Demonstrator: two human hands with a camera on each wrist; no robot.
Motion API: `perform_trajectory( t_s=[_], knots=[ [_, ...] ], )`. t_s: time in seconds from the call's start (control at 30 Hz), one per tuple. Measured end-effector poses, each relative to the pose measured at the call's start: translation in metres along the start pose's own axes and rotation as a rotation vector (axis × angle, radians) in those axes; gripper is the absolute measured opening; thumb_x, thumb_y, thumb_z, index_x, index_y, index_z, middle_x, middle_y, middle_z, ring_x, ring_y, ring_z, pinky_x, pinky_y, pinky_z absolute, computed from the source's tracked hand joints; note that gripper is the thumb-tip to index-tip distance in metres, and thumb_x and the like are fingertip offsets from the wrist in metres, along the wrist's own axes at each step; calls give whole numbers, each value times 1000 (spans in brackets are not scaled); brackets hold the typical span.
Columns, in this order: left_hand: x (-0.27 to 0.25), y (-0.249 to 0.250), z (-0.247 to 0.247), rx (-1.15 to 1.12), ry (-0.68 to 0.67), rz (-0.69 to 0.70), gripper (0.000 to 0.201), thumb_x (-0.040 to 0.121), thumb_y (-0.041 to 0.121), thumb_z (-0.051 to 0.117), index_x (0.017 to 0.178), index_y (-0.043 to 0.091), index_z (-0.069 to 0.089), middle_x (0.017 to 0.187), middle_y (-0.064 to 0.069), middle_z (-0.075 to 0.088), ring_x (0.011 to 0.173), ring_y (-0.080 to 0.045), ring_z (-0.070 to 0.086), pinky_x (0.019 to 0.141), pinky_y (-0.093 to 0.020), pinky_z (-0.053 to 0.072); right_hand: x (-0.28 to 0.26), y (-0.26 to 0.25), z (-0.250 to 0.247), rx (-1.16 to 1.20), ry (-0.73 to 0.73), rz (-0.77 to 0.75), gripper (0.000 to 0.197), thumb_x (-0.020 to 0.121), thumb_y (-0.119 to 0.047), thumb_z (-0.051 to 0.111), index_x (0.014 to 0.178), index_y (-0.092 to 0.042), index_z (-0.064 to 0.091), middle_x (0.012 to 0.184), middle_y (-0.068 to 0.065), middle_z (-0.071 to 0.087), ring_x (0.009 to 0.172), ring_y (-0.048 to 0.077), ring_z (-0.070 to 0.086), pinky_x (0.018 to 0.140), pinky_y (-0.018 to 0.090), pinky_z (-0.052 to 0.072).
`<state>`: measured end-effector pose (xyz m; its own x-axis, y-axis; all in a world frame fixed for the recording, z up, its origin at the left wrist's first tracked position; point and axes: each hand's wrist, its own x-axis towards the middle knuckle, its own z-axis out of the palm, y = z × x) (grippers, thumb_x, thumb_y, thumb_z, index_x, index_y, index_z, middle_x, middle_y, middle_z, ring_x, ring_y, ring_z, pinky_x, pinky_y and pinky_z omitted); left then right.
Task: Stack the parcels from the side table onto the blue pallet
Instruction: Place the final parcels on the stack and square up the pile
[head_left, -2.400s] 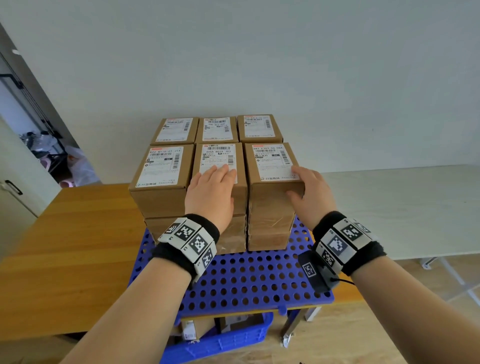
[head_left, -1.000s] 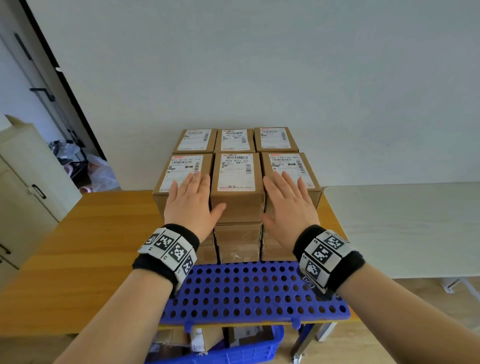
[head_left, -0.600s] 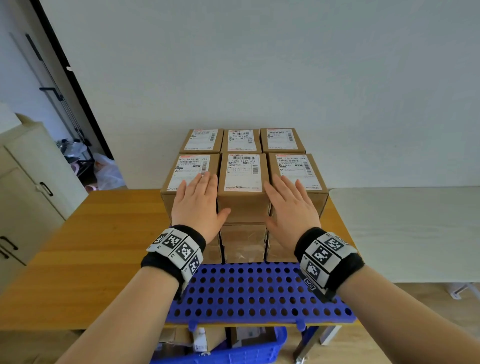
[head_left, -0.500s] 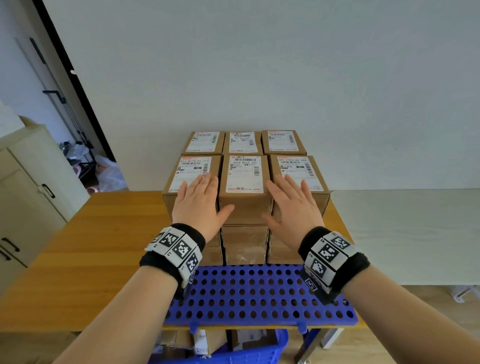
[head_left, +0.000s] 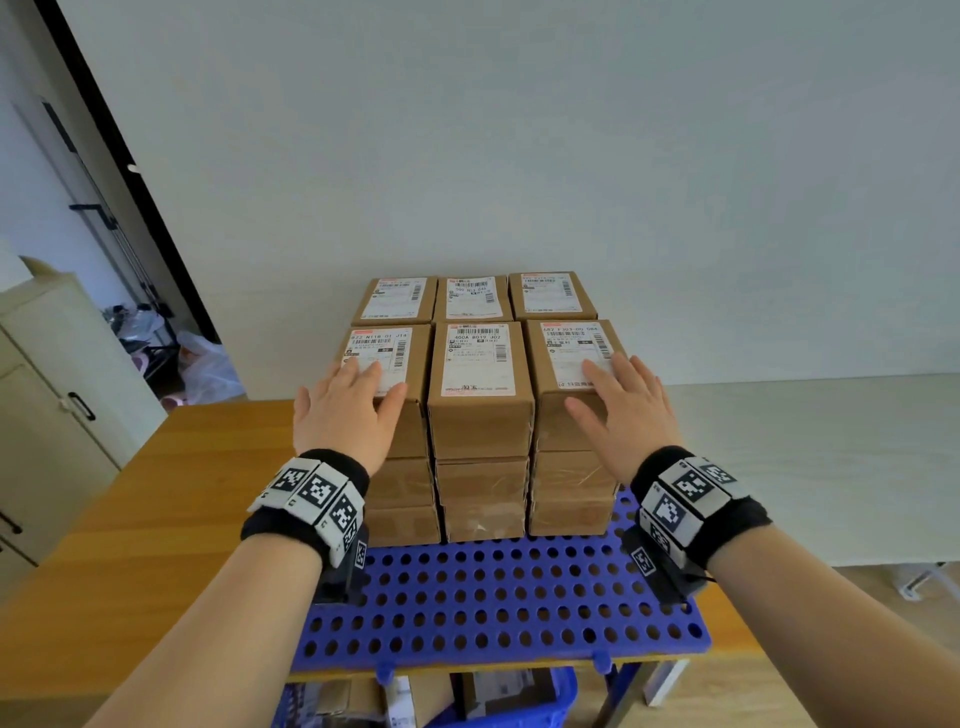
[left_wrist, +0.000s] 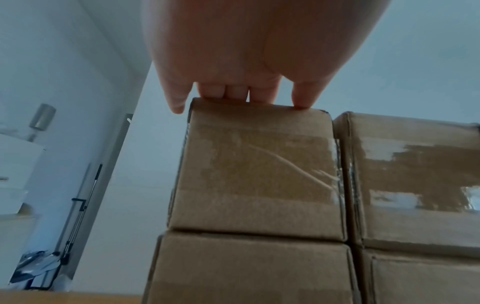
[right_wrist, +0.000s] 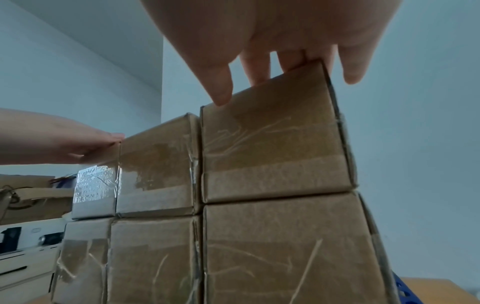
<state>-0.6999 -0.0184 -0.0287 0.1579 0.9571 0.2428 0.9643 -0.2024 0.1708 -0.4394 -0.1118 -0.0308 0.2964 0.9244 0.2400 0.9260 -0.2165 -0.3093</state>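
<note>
Brown taped parcels with white labels stand three layers high, in two rows of three, at the back of the blue perforated pallet (head_left: 498, 603). My left hand (head_left: 350, 405) lies flat on the top front-left parcel (head_left: 387, 345), its fingers straight. In the left wrist view the fingertips (left_wrist: 233, 93) touch that parcel's (left_wrist: 257, 170) top front edge. My right hand (head_left: 621, 410) rests flat on the top front-right parcel (head_left: 566, 345). Its spread fingers (right_wrist: 255, 67) reach over that parcel's (right_wrist: 272, 148) top edge. The middle front parcel (head_left: 480, 395) stands untouched between them.
The pallet sits on a wooden table (head_left: 156, 519). A white side table (head_left: 805, 457) adjoins on the right. A blue crate (head_left: 509, 712) with boxes is under the table. A cream cabinet (head_left: 47, 415) and a doorway are at the left. The pallet's front half is bare.
Both hands have slid a little apart, away from the middle parcel and onto the outer front parcels. The stack has not visibly shifted.
</note>
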Motion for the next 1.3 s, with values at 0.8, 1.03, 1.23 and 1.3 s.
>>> perform_trajectory(
  t_s=[0.8,1.03,1.23,1.3],
  knots=[
    [-21,-21,8,-964,-46,-387,59,92,47,49,139,12,40,132,0,52,125,-21,48,102,-33,36,-5,27,30,747,3,268,76,90,-50,46,148,-13,14,147,5,39,132,21,40,110,39,35],
    [-25,-20,7,-960,-60,-413,54,94,45,47,137,12,41,132,-4,52,124,-24,48,100,-34,37,-3,31,34,822,15,271,72,89,-50,49,145,-14,22,141,3,45,127,19,45,108,41,38],
    [-40,-16,13,-928,-143,-460,62,95,45,45,143,8,33,145,-9,42,132,-25,39,102,-30,30,-13,38,46,885,-80,329,87,78,-65,52,145,-17,23,142,3,44,126,19,46,106,42,39],
    [-43,-13,15,-919,-162,-466,68,95,46,45,146,7,27,150,-9,34,137,-25,34,107,-32,27,-13,37,48,901,-94,309,72,87,-53,51,143,-15,28,138,-1,47,123,16,48,104,36,40]
  ],
)
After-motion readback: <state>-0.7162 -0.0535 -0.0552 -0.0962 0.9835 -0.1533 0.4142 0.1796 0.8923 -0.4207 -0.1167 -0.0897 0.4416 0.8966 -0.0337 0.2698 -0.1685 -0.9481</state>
